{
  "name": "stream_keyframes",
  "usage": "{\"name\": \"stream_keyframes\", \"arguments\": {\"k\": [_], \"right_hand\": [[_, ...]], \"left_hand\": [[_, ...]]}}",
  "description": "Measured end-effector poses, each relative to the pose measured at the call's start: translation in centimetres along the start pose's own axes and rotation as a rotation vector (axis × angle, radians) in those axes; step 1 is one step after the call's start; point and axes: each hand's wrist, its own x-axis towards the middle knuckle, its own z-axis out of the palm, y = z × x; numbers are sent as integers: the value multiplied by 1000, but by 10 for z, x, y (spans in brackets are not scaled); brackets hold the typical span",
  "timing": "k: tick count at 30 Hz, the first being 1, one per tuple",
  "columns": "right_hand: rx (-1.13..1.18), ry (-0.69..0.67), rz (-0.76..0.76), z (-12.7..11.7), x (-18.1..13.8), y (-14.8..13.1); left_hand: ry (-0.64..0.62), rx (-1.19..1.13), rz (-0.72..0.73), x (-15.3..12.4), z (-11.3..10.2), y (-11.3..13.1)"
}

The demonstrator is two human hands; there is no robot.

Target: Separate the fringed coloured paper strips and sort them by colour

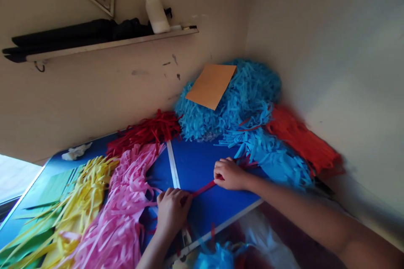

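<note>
A narrow dark red paper strip (203, 188) runs between my two hands, just above the blue table (195, 159). My left hand (173, 208) is closed on its near end, beside the pink fringed paper (120, 201). Farther right, my right hand (229, 173) grips the strip with curled fingers, close to the blue fringed paper (274, 155). Some loose dark red strip ends (249, 163) show just beyond the right hand. The fingertips of both hands are partly hidden.
Yellow (80, 201) and green fringed paper (52, 189) lie at the left. Dark red fringe (145, 130) sits behind. A fluffy blue piece (252, 88) in the corner bears an orange sheet (211, 85). Orange-red fringe (303, 138) lies along the right wall. A shelf (110, 46) holds a white bottle (156, 12).
</note>
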Motion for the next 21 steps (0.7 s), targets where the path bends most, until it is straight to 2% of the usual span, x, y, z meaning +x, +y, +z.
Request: {"name": "stream_keyframes", "arguments": {"k": [8,10,12,15,18,21], "right_hand": [[-16,-24,60,1,6,-1],[-42,-11,58,-2,5,-5],[-79,14,30,-7,3,-10],[-168,42,-184,-11,0,-17],[-274,44,-435,-8,1,-22],[-389,62,-506,2,7,-23]], "left_hand": [[-41,53,-45,4,-5,5],[-8,76,19,3,-7,7],[29,130,155,1,-8,9],[40,219,310,-1,-9,11],[39,241,338,-1,-11,15],[51,230,329,-1,-12,20]]}}
